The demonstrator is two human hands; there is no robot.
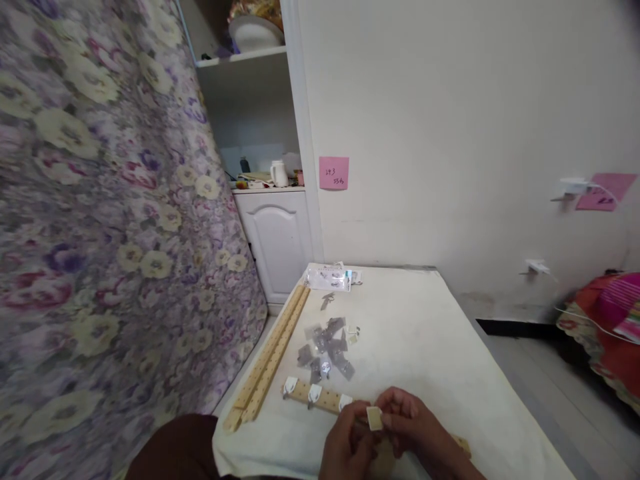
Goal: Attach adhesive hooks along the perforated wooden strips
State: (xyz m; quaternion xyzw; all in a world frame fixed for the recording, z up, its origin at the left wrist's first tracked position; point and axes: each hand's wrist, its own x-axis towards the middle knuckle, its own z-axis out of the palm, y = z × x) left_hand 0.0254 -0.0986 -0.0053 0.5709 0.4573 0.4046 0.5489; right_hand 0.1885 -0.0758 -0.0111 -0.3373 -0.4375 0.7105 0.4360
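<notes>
A small cream square piece [375, 419] is pinched between my two hands above the near part of the table; it looks like the backing of an adhesive hook. My right hand [407, 421] grips its right edge with thumb and fingers. On its left side, my left hand [347, 441] is closed, with fingertips at the edge. Just beyond and below lies a pegboard strip [327, 398] of light wood, partly hidden by my hands. White hooks [314, 395] sit along it. Farther off are several small clear packets [325, 350] and a loose hook piece [353, 335].
Two long perforated wooden strips [273, 357] run along the left edge of the cloth-covered table [425, 333]. At the far end lies clear packaging [327, 277], with a small grey piece [327, 300] nearer. A floral curtain [125, 200] hangs at left; a wall stands behind.
</notes>
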